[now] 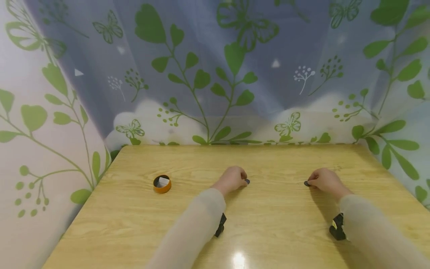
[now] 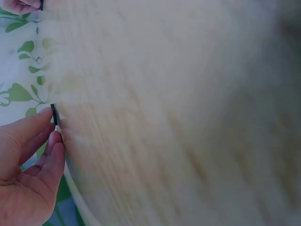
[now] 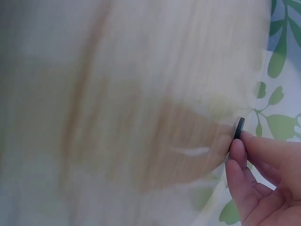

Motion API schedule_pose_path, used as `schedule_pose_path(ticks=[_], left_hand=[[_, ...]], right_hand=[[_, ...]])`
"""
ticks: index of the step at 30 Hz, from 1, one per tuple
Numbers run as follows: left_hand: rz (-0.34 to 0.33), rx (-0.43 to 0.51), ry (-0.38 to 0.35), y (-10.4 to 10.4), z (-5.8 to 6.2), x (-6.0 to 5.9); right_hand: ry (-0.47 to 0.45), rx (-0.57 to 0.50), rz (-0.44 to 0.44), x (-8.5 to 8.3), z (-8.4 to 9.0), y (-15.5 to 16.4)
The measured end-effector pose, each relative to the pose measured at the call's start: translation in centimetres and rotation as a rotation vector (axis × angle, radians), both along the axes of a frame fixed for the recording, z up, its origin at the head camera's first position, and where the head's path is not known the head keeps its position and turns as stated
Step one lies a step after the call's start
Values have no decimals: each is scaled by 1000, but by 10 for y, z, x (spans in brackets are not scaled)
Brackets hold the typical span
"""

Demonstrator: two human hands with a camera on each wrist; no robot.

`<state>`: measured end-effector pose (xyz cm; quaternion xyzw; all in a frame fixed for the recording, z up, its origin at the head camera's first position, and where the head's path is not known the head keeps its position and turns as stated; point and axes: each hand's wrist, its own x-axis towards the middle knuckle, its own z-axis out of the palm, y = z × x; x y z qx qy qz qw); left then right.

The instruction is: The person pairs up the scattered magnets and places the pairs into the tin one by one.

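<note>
Resting on the wooden desk (image 1: pixel 268 224), both of the person's hands sit side by side, well apart from each other, each pinching a small dark disc at its fingertips. The left hand (image 1: pixel 232 179) has its fingers curled over, and its dark disc (image 1: pixel 247 181) pokes out on the side facing the other hand, right at the desk surface. In the left wrist view the fingers (image 2: pixel 51 155) and thumb close on that disc (image 2: pixel 54 114), which stands on edge against the blurred wood grain.

The right hand (image 1: pixel 325 181) mirrors it: its grip is closed on a second dark disc (image 1: pixel 307 183), which shows just at the fingertips on the inner side, low on the desk. From the right wrist view the fingertips (image 3: pixel 237 150) pinch this disc (image 3: pixel 239 128) at its lower rim, so that it also stands on edge, with the rest of the disc rising clear above the fingers.

Off to the left hand's side, near the desk's left edge, lies an orange roll of tape (image 1: pixel 162 184), lying flat and well apart from either hand. A curtain (image 1: pixel 215 74) printed with green leaves and butterflies hangs around the desk on three sides.
</note>
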<state>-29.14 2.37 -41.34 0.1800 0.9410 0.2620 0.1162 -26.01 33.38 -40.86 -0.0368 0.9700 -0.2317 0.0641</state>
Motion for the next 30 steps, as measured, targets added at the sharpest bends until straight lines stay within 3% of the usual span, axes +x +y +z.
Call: schedule_pose_path(ticks=[7, 20, 30], left_hand=[[28, -16, 20, 3, 0, -6], [-37, -114, 46, 23, 0, -7], [-20, -88, 24, 43, -2, -5]], right_hand=[[-16, -59, 8, -2, 0, -15], [-73, -124, 37, -9, -3, -43], [-130, -213, 27, -16, -4, -64]])
